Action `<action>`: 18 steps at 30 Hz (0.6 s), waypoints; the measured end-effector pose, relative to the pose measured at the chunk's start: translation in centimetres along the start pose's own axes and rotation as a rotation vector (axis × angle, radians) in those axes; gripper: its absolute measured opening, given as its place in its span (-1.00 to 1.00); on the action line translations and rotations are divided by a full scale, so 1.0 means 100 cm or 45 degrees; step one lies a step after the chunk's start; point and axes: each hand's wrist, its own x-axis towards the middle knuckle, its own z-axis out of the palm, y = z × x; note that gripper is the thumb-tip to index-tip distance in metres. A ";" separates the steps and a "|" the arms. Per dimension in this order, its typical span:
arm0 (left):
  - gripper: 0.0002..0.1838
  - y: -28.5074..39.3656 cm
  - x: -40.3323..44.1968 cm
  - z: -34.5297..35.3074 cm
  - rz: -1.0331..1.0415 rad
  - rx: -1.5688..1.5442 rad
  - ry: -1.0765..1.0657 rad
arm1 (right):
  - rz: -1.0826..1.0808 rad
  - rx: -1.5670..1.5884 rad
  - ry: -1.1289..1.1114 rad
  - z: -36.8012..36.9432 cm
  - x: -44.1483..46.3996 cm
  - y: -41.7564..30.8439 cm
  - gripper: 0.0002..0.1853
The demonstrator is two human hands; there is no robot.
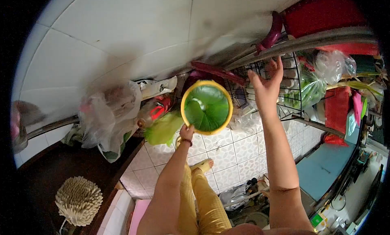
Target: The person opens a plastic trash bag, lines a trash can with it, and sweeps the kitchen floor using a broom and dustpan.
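A round yellow-rimmed container (207, 107) with a green inside is near the middle of the view. My left hand (186, 133) grips its lower left rim, with a dark band at the wrist. Up to the right, my right hand (267, 82) is raised with thumb and fingers apart and nothing between them. It is in front of a black wire rack (300, 88), just below a grey rail. Above the fingertips, a purple eggplant (274, 32) lies at the rail.
Plastic bags (111, 113), a red-labelled bottle (154, 112) and a light green bag (164, 129) are at the left. Bagged green vegetables (310, 86) fill the right of the rack. A bundle of pale sticks (79, 200) stands on a dark surface at the lower left.
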 end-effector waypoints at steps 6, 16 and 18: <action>-0.80 -0.113 -0.090 -0.103 -0.081 -0.854 -0.279 | 0.188 0.385 -0.196 0.021 0.043 -0.008 -0.56; -0.96 -0.013 -0.266 -0.213 -0.450 -0.216 0.280 | 0.000 0.147 -0.085 -0.054 -0.043 -0.088 -0.65; -0.94 -0.011 -0.280 -0.220 -0.428 -0.234 0.344 | 0.062 0.187 -0.078 -0.077 -0.060 -0.114 -0.66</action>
